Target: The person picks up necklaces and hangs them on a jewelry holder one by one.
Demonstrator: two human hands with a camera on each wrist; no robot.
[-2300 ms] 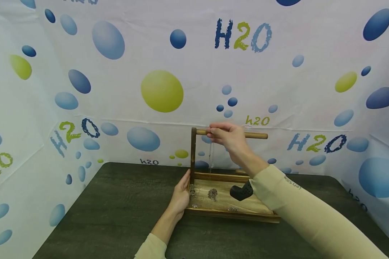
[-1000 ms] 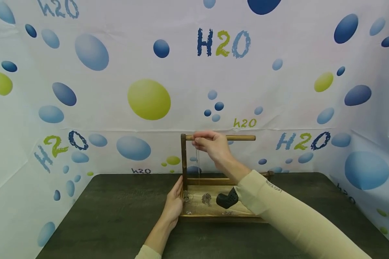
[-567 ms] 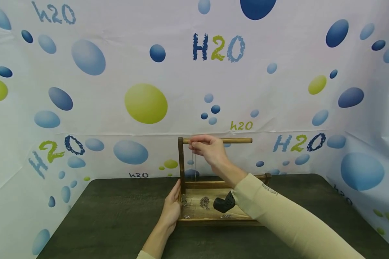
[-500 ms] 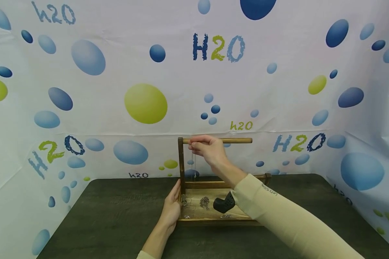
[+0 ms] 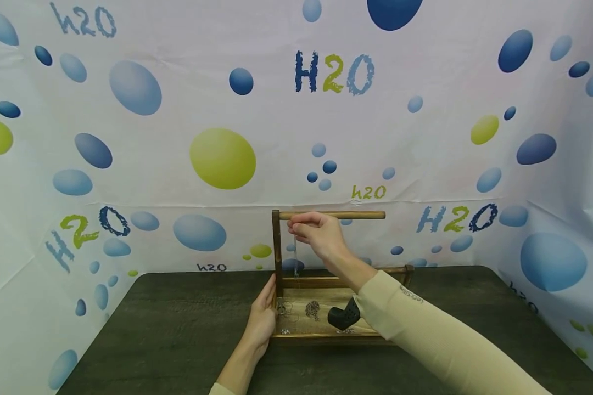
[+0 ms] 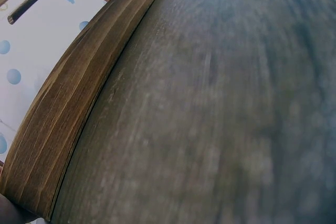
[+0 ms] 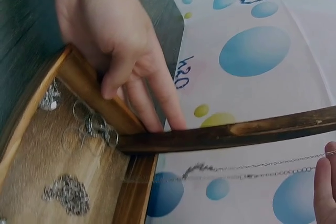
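My right hand (image 5: 316, 233) pinches a thin silver chain necklace (image 7: 268, 176) between thumb and fingertips, just under the wooden bar (image 5: 361, 215) and close to its post (image 5: 277, 247). The chain hangs down in narrow strands, with a small bunched part low on it. The post rises from the left end of a shallow wooden tray (image 5: 336, 339). Against that end rests my left hand (image 5: 261, 318), its fingers straight along the outer wall and the thumb at the rim, as the right wrist view shows.
In the tray lie a heap of chain (image 7: 68, 195), several hoop rings (image 7: 92, 129) and small silver pieces (image 7: 50, 97). A second, lower bar (image 5: 397, 269) stands behind the tray's right part. A black wrist mount (image 5: 344, 316) hangs below the right sleeve. The dark table (image 5: 188, 318) meets a printed backdrop.
My right hand has slid left along the bar toward the post, then sunk slightly below it. The hanging strands have drawn closer together. My left hand keeps its place on the tray's end.
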